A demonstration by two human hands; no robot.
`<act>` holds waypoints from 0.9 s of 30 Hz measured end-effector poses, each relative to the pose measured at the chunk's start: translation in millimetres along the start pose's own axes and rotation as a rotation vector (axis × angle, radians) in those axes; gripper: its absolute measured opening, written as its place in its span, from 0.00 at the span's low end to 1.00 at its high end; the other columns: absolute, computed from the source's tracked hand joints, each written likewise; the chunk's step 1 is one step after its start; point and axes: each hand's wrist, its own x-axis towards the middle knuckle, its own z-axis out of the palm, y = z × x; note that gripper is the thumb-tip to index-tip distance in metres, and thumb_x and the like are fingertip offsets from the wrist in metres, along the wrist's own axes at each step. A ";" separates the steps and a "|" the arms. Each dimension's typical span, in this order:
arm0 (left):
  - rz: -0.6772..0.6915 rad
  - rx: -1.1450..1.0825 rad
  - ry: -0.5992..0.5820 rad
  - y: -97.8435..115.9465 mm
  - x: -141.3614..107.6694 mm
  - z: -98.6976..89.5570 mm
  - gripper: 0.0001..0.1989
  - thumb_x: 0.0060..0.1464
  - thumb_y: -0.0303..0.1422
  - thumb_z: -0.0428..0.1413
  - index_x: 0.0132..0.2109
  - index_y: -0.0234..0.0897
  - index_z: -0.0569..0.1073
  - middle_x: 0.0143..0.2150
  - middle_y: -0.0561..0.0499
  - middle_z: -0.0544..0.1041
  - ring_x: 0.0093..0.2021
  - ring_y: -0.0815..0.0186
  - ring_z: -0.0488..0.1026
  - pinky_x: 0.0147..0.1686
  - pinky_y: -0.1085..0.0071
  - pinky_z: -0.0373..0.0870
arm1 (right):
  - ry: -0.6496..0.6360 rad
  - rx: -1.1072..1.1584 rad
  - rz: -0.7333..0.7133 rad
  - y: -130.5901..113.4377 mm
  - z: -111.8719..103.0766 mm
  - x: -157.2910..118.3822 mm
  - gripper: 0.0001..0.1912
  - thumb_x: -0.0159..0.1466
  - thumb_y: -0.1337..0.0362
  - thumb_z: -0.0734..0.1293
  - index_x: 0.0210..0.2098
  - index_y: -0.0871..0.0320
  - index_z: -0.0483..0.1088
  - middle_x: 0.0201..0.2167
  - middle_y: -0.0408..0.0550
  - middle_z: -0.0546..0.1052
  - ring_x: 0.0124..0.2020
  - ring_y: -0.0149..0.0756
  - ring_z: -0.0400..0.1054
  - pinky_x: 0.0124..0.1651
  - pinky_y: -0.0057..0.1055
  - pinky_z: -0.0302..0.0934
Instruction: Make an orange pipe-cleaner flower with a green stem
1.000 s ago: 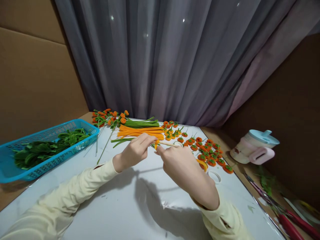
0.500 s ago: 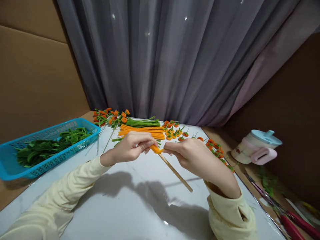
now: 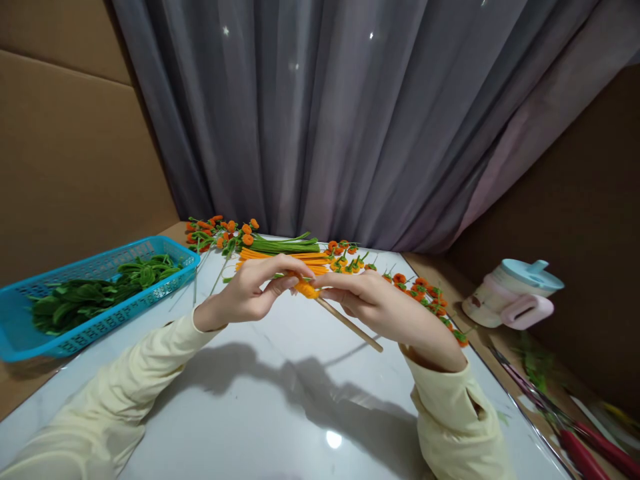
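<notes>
While pinched, hands (image 3: 257, 290) on orange coil (image 3: 307, 289)

A rectangular blue plastic basket (image 3: 15, 337) at left holds fuzzy green leaves (image 3: 80, 303). At centre, a fuzzy orange strand (image 3: 306, 289) sits between the left hand (image 3: 255, 287) and right hand (image 3: 380, 303), a round wooden stick (image 3: 350, 325) slanting from it toward lower right, above the glossy white tabletop (image 3: 240, 427). Behind lie straight fuzzy orange stems (image 3: 280, 259), then straight fuzzy green stems (image 3: 285, 246). Right of these sit small round orange flower heads (image 3: 423, 290); a pale lidded cup (image 3: 495, 297) stands farther right.
</notes>
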 end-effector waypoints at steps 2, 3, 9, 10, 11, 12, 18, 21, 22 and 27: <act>0.020 0.001 0.004 0.1 0.1 0.6 0.09 0.58 0.22 0.47 0.45 0.34 0.68 0.36 0.46 0.75 0.34 0.69 0.73 0.32 0.76 0.69 | -0.002 0.029 0.003 0.7 0.6 0.5 0.14 0.65 0.67 0.57 0.46 0.56 0.71 0.44 0.45 0.76 0.45 0.32 0.69 0.46 0.27 0.60; 0.026 -0.002 0.010 0.1 0.1 1.1 0.10 0.58 0.22 0.47 0.45 0.34 0.68 0.35 0.46 0.75 0.34 0.69 0.72 0.32 0.76 0.69 | -0.005 0.038 0.011 0.8 0.8 0.7 0.15 0.65 0.67 0.57 0.46 0.56 0.71 0.44 0.45 0.76 0.44 0.32 0.69 0.47 0.27 0.60; 0.027 -0.082 0.064 1.7 0.8 4.6 0.09 0.60 0.24 0.46 0.42 0.34 0.70 0.31 0.47 0.75 0.31 0.70 0.72 0.30 0.75 0.69 | -0.019 0.088 0.103 -0.1 1.5 1.5 0.15 0.65 0.69 0.57 0.44 0.57 0.73 0.30 0.44 0.76 0.33 0.30 0.68 0.37 0.25 0.60; 0.008 -0.121 0.069 2.6 1.1 5.2 0.09 0.61 0.25 0.46 0.41 0.34 0.71 0.31 0.47 0.74 0.30 0.70 0.72 0.30 0.74 0.69 | -0.023 0.116 0.111 -0.2 1.4 1.6 0.14 0.65 0.68 0.57 0.44 0.58 0.73 0.26 0.43 0.74 0.29 0.29 0.66 0.34 0.24 0.59; -0.024 -0.167 0.076 3.6 1.4 5.9 0.09 0.61 0.27 0.46 0.40 0.34 0.71 0.30 0.47 0.74 0.29 0.70 0.71 0.29 0.74 0.69 | -0.031 0.147 0.114 -0.5 0.9 1.7 0.14 0.65 0.66 0.58 0.43 0.59 0.73 0.22 0.42 0.71 0.26 0.28 0.64 0.31 0.24 0.57; -0.066 -0.222 0.084 4.6 1.5 6.8 0.09 0.61 0.29 0.47 0.39 0.33 0.72 0.30 0.48 0.74 0.28 0.70 0.71 0.28 0.74 0.69 | -0.041 0.177 0.120 -0.9 0.2 1.8 0.14 0.65 0.65 0.58 0.42 0.59 0.73 0.20 0.40 0.68 0.23 0.26 0.61 0.29 0.23 0.56; -0.279 -0.633 0.025 3.6 -1.4 15.7 0.12 0.61 0.34 0.48 0.43 0.32 0.73 0.28 0.49 0.71 0.25 0.71 0.69 0.25 0.75 0.69 | -0.080 0.271 0.176 -7.8 -6.4 0.5 0.17 0.66 0.59 0.58 0.37 0.62 0.74 0.16 0.37 0.57 0.18 0.23 0.51 0.24 0.22 0.49; -0.315 -0.770 -0.008 0.0 -3.7 18.8 0.13 0.60 0.35 0.49 0.47 0.34 0.73 0.29 0.49 0.71 0.26 0.70 0.69 0.25 0.74 0.69 | -0.050 0.235 0.183 -10.6 -7.2 -0.4 0.18 0.66 0.57 0.58 0.35 0.62 0.75 0.15 0.37 0.56 0.18 0.23 0.49 0.23 0.22 0.46; -0.320 -0.791 -0.006 -1.0 -4.1 19.2 0.13 0.60 0.35 0.50 0.47 0.35 0.73 0.29 0.49 0.70 0.27 0.70 0.69 0.25 0.73 0.69 | -0.041 0.225 0.188 -11.1 -7.1 -0.5 0.19 0.66 0.57 0.58 0.35 0.62 0.75 0.15 0.36 0.55 0.18 0.23 0.48 0.23 0.22 0.46; -0.337 -0.874 0.036 -0.1 -1.3 19.2 0.12 0.60 0.32 0.50 0.47 0.35 0.74 0.30 0.48 0.72 0.28 0.71 0.68 0.29 0.72 0.68 | -0.022 0.233 0.227 -10.1 -4.0 1.2 0.21 0.66 0.55 0.56 0.35 0.63 0.75 0.17 0.39 0.58 0.20 0.24 0.49 0.24 0.23 0.46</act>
